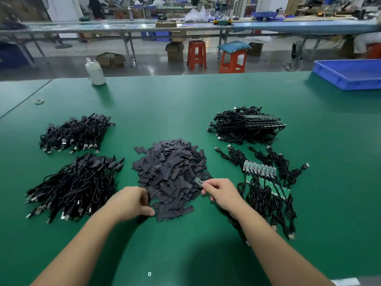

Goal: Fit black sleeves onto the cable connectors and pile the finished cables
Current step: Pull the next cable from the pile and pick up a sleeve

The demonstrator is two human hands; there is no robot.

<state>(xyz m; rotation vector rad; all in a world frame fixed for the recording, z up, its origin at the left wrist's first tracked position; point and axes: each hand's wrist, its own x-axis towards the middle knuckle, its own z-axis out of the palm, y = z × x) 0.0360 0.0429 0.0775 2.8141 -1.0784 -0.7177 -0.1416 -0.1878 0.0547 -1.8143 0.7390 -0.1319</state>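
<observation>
A heap of flat black sleeves [171,174] lies in the middle of the green table. My right hand [222,194] pinches a small green connector board [199,181] on a black cable, held over the heap's right edge. My left hand [132,203] has its fingers curled at the heap's near left edge, on the sleeves there; whether it grips one is hidden. Bare cables with green boards [266,178] lie to the right, with a bundled stack [247,124] behind them. Two piles of sleeved cables [76,186] [74,133] sit on the left.
A white bottle [95,72] stands at the table's far left. A blue plastic tray [350,74] sits at the far right corner. Beyond the table edge are red stools [196,54], cardboard boxes and long workbenches.
</observation>
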